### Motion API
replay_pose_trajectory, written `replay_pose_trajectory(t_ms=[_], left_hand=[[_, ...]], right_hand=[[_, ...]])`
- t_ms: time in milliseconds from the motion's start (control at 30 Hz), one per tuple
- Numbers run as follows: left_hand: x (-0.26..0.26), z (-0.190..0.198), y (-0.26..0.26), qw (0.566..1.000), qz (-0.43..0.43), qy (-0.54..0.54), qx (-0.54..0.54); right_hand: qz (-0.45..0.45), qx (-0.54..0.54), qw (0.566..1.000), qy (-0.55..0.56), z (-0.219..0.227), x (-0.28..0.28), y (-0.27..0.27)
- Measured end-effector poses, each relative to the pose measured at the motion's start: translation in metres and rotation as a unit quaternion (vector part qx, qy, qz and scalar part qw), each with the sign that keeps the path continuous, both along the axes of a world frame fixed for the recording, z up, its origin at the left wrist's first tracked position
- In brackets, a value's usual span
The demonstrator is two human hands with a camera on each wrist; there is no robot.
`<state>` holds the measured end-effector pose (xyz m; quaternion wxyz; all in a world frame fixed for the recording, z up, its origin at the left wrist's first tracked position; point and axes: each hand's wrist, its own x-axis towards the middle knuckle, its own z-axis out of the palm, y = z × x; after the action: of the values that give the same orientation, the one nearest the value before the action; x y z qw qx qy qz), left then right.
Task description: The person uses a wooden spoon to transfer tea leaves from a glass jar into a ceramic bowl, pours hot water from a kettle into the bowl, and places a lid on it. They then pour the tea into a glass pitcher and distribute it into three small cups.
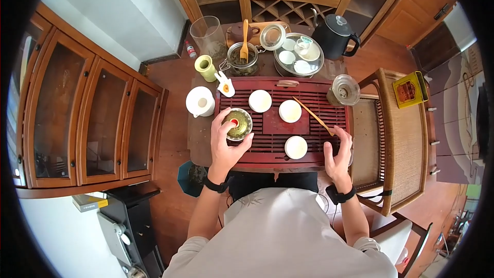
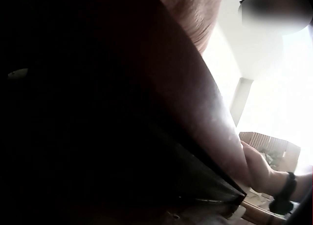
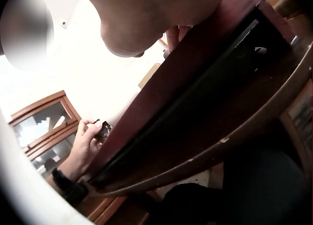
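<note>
The left wrist view is almost all dark, with the tray edge filling it, so the left hand itself cannot be seen there; only the other arm with its black band shows far off at the lower right. The right wrist view shows mostly the underside of the tray (image 3: 205, 103) and the palm near the lens, and the fingers are cut off at the top. From the head view, the left hand (image 1: 226, 141) grasps the bowl (image 1: 238, 124) from the near side, thumb and fingers curled around its rim. The bowl stands on the red slatted tray (image 1: 267, 152), at its left part. It is small and round, its inside looks yellow-green, and a small red thing sits in it just under the fingertips; what this is, I cannot tell. The right hand (image 1: 338, 152) lies at the right near corner of the tray with fingers bent over the edge, and a thin wooden stick (image 1: 314, 116) reaches to its fingertips; whether it pinches the stick is not clear. Three white cups (image 1: 296, 147) stand between the two hands and beyond them, apart from the bowl.
</note>
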<state>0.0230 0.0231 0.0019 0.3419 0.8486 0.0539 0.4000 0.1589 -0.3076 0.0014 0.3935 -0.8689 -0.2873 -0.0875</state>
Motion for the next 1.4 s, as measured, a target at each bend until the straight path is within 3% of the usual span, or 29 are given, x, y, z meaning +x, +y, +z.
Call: replay_pose_trajectory(t_ms=[333,800,933,1233,1400], left_hand=[[-0.004,0.001,-0.001,0.999,0.011,0.038,0.005],[-0.002,0.077,0.011,0.97,-0.009,0.216,0.108],[0.0,0.083,0.013,0.959,-0.02,0.259,0.111],[-0.002,0.074,0.011,0.969,-0.027,0.243,0.035],[-0.004,0.074,0.012,0.975,-0.018,0.21,0.076]], right_hand=[[0.007,0.019,1.0,0.006,0.003,0.003,0.002],[-0.005,0.037,0.999,-0.019,-0.002,0.002,0.005],[-0.004,0.038,0.999,-0.037,0.0,0.001,0.007],[-0.006,0.028,0.998,-0.059,0.0,0.0,0.007],[-0.007,0.021,0.998,-0.062,0.0,-0.001,0.007]])
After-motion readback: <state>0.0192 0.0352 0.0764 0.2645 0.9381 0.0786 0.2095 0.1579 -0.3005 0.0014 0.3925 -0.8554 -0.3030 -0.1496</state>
